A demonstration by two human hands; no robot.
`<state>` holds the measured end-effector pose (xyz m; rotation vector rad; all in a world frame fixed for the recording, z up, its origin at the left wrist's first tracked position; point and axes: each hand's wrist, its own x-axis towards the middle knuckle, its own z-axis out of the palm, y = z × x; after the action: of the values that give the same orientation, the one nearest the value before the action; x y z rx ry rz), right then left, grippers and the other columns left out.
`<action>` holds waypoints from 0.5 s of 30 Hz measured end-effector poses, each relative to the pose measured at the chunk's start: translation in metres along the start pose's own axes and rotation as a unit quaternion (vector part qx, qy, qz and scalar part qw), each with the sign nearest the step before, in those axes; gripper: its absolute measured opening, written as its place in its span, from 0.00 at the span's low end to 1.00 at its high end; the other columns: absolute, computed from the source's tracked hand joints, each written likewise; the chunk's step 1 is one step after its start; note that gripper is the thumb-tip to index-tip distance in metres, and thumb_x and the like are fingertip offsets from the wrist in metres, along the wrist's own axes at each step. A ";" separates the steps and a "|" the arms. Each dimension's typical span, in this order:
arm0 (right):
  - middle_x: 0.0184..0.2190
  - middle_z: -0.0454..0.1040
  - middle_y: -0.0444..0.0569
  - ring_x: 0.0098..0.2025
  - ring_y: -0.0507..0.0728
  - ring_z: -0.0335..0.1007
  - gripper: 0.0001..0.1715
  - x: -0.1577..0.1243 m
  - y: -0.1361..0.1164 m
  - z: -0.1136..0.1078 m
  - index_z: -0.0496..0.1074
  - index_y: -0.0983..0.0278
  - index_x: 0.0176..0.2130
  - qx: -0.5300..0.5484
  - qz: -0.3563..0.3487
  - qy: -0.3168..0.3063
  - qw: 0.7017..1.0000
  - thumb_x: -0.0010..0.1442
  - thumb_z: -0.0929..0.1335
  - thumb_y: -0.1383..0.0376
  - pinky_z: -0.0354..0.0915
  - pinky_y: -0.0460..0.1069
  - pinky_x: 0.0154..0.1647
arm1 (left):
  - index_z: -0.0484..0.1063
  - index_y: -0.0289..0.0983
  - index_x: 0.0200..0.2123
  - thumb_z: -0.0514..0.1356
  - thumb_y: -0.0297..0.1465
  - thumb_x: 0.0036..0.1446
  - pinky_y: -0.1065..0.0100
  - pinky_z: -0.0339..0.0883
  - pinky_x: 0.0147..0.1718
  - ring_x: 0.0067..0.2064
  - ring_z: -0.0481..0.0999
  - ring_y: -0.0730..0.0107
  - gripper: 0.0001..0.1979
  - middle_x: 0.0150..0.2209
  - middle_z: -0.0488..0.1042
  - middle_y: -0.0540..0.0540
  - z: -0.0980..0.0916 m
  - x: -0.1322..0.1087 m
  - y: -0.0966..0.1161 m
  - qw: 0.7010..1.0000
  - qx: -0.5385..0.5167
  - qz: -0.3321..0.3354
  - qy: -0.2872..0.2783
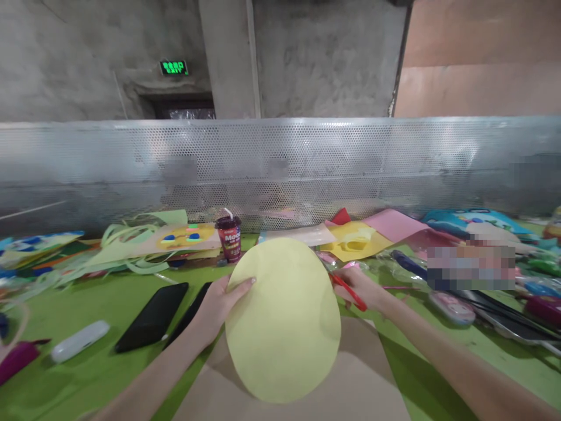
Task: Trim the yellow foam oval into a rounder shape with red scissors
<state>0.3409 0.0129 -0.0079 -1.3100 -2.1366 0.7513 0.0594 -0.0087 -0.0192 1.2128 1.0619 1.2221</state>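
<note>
A large pale-yellow paper oval (283, 327) is held up in front of me, tilted over a beige sheet (363, 374). My left hand (228, 301) pinches its left edge, the thumb on the near face and the fingers hidden behind. On the other side, my right hand (357, 285) is closed around red-handled scissors (350, 292) at the oval's right edge. The blades are hidden, so whether they touch the paper cannot be told.
Phones, one a black phone (153, 316), and a white case (80, 340) lie to the left. Behind stand a purple drink cup (230, 240), yellow paper (359, 240), pink paper (397, 225) and green paper strips (118, 245). A perforated metal panel (284, 169) closes off the back.
</note>
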 end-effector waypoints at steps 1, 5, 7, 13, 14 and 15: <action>0.16 0.62 0.41 0.17 0.49 0.58 0.04 0.000 0.000 0.000 0.63 0.66 0.22 -0.007 0.003 0.004 1.000 0.45 0.61 0.68 0.55 0.43 0.16 | 0.70 0.33 0.38 0.62 0.37 0.44 0.62 0.69 0.30 0.32 0.76 0.57 0.18 0.35 0.76 0.40 0.000 0.000 0.000 1.000 -0.001 -0.001 -0.005; 0.17 0.63 0.42 0.17 0.49 0.58 0.04 0.000 0.001 0.001 0.63 0.65 0.22 -0.022 0.010 0.016 1.000 0.46 0.60 0.68 0.55 0.43 0.16 | 0.69 0.32 0.41 0.62 0.38 0.45 0.62 0.69 0.31 0.33 0.76 0.57 0.21 0.36 0.76 0.39 0.000 0.000 0.000 1.000 -0.005 0.011 -0.010; 0.17 0.63 0.42 0.17 0.49 0.58 0.05 0.000 0.001 0.002 0.63 0.65 0.23 -0.029 0.009 0.016 0.999 0.46 0.60 0.68 0.55 0.43 0.16 | 0.69 0.33 0.43 0.61 0.39 0.44 0.62 0.69 0.31 0.34 0.75 0.57 0.22 0.38 0.75 0.40 0.000 0.001 -0.001 1.000 0.000 0.025 0.003; 0.18 0.64 0.43 0.17 0.49 0.57 0.05 -0.001 -0.007 0.004 0.64 0.65 0.23 -0.072 0.006 0.019 0.997 0.46 0.60 0.67 0.55 0.44 0.17 | 0.70 0.35 0.43 0.59 0.42 0.44 0.67 0.68 0.27 0.33 0.75 0.59 0.24 0.37 0.76 0.43 -0.005 0.006 -0.003 0.987 0.110 0.072 0.096; 0.18 0.63 0.43 0.17 0.49 0.57 0.05 -0.002 -0.009 0.004 0.63 0.65 0.23 -0.083 0.006 0.019 0.996 0.45 0.60 0.67 0.55 0.44 0.17 | 0.70 0.34 0.42 0.59 0.43 0.45 0.68 0.68 0.27 0.33 0.75 0.59 0.23 0.37 0.76 0.43 -0.005 0.006 -0.002 0.983 0.130 0.082 0.104; 0.17 0.63 0.43 0.18 0.50 0.57 0.04 -0.002 -0.010 0.003 0.62 0.65 0.22 -0.091 0.006 0.020 0.996 0.45 0.60 0.67 0.55 0.45 0.17 | 0.70 0.34 0.42 0.59 0.43 0.45 0.69 0.68 0.27 0.33 0.75 0.59 0.23 0.36 0.76 0.44 -0.006 0.006 -0.002 0.979 0.146 0.089 0.108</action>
<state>0.3335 0.0069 -0.0040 -1.4196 -2.2096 0.5408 0.0541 -0.0020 -0.0212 1.4476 1.3518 1.3942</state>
